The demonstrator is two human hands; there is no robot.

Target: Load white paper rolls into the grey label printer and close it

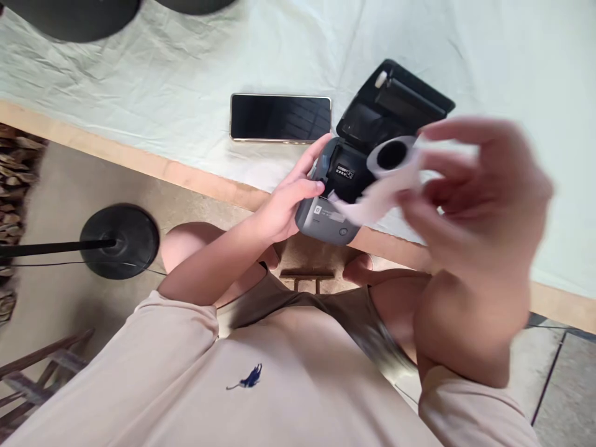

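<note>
My left hand (291,198) is wrapped round the left side of a small grey label printer (321,217), its thumb on the body near the paper bay. The printer's black lid (395,102) stands swung open on the far side. In my right hand (479,186) a white paper roll (393,177) with a dark hollow core is pinched by its right side, just above the open bay. A loose strip of the paper hangs down over the printer's front part. The right hand is smeared by motion.
A phone (280,118) with a dark screen lies on the white cloth (162,93), left of the printer. Two black round objects (84,15) stand at the top left. Below the table's wooden edge (116,152), a black round stand base (118,241) rests on the floor.
</note>
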